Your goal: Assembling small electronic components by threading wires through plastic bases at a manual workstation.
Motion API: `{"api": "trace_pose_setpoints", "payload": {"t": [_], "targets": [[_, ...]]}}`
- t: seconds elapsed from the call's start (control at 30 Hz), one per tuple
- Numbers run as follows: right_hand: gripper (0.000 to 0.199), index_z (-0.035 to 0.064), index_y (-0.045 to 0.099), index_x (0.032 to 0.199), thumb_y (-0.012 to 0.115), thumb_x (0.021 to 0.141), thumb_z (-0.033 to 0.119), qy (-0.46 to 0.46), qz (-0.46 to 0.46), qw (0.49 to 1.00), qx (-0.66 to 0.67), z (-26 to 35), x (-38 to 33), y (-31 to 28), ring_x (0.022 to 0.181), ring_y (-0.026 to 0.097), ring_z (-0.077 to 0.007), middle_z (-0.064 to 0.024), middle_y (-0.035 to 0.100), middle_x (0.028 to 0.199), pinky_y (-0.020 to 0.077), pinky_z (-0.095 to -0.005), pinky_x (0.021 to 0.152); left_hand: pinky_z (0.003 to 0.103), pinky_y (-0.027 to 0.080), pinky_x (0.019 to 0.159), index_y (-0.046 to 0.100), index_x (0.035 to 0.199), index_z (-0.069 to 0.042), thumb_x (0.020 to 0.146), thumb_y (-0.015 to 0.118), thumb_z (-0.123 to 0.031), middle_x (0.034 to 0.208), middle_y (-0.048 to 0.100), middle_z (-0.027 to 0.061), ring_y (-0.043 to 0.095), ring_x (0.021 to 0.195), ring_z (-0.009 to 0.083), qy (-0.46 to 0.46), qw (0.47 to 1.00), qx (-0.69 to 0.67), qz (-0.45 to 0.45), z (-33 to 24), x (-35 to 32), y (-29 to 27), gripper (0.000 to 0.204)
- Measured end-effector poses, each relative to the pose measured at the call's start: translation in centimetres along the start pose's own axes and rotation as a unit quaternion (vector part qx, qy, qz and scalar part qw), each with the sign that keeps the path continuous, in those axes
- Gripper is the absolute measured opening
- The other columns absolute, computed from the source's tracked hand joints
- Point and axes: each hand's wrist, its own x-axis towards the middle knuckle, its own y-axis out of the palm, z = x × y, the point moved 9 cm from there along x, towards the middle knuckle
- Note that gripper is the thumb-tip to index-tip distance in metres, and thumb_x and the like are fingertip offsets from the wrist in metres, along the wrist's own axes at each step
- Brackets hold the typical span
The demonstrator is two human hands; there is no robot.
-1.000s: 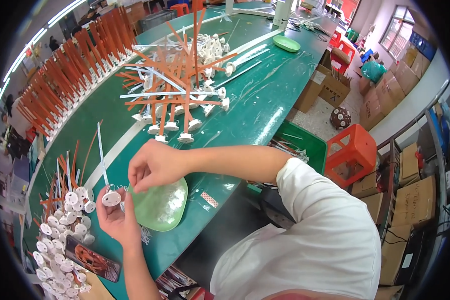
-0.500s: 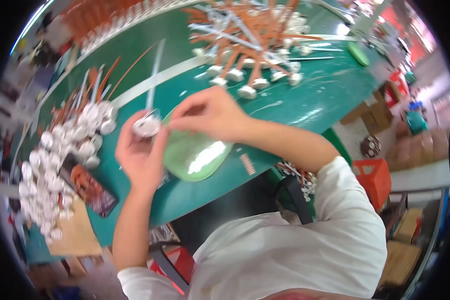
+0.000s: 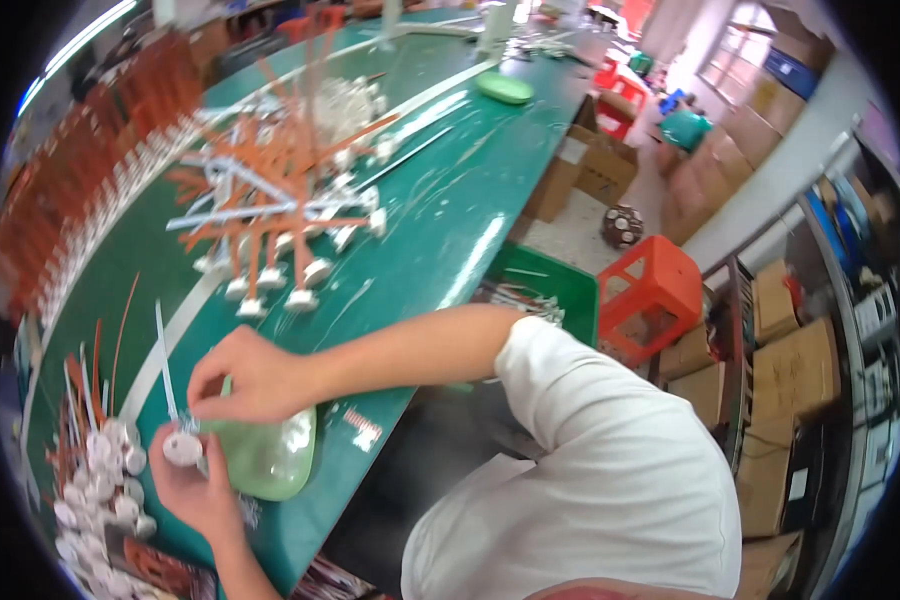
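Observation:
My left hand [image 3: 198, 500] grips a white round cap [image 3: 182, 449] between thumb and fingers, its flat face turned up. A pale narrow strip [image 3: 164, 360] runs up and away from beside the cap; whether it is joined to it I cannot tell. Just above, my right hand [image 3: 255, 380] is closed in a pinch, and what its fingertips hold is too small to make out. Under both hands lies a light green dish [image 3: 275, 465] on the green table. Left of my left hand sits a heap of white caps [image 3: 100, 480] with orange and pale strips.
Farther off lies a pile of orange and pale strips with white ends [image 3: 280, 200]. A row of orange strips [image 3: 100, 150] lines the far left. Right of the table are a green bin [image 3: 545, 270], a red stool [image 3: 660, 290] and cardboard boxes [image 3: 595, 165]. A dark printed box [image 3: 155, 565] lies near left.
The view has swung to the right, so the table and hands appear lower and farther left. My left hand still holds the cap, and my right hand stays pinched close by it.

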Motion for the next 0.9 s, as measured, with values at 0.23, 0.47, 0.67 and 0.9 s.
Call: {"api": "trace_pose_setpoints", "payload": {"t": [0.23, 0.47, 0.67, 0.9], "targets": [[0.007, 0.0078, 0.072, 0.073, 0.074, 0.068, 0.012, -0.291, -0.112, 0.906, -0.285, 4.8, -2.6, -2.0, 0.066, 0.064, -0.0253, -0.0022, 0.068, 0.070, 0.0491, -0.0357, 0.052, 0.031, 0.053, 0.092, 0.052, 0.128, 0.007, 0.090, 0.064, 0.008, 0.114, 0.065, 0.0159, 0.066, 0.104, 0.0200, -0.049, 0.995, -0.085, -0.002, -1.0, 0.1, 2.9, 0.039], [0.012, 0.0030, 0.066, 0.072, 0.070, 0.061, 0.006, -0.412, -0.105, 0.830, -0.362, 6.6, -4.3, 0.5, 0.060, 0.058, -0.0195, -0.0033, 0.063, 0.073, 0.0469, -0.0320, 0.047, 0.028, 0.052, 0.090, 0.048, 0.138, 0.006, 0.091, 0.063, 0.009, 0.115, 0.066, 0.0152, 0.065, 0.104, 0.0169, -0.082, 0.992, -0.090, 0.045, -1.5, -0.1, 3.4, 0.049], [0.017, 0.0040, 0.071, 0.077, 0.072, 0.062, 0.011, -0.356, -0.044, 0.860, -0.364, 5.6, -3.6, 1.3, 0.075, 0.061, -0.0240, -0.0047, 0.065, 0.075, 0.0504, -0.0363, 0.054, 0.027, 0.053, 0.086, 0.051, 0.135, 0.005, 0.090, 0.065, 0.007, 0.111, 0.068, 0.0137, 0.066, 0.099, 0.0152, -0.095, 0.990, -0.104, 0.010, -0.7, -0.2, 2.7, 0.047], [0.012, 0.0054, 0.076, 0.083, 0.074, 0.072, 0.010, -0.209, 0.016, 0.968, -0.137, 3.1, -1.6, -0.4, 0.078, 0.065, -0.0272, -0.0080, 0.071, 0.081, 0.0526, -0.0375, 0.066, 0.027, 0.055, 0.083, 0.055, 0.128, 0.005, 0.090, 0.067, 0.007, 0.104, 0.070, 0.0134, 0.067, 0.092, 0.0153, -0.073, 0.994, -0.084, -0.013, -0.7, 0.3, 2.1, 0.040]]}}
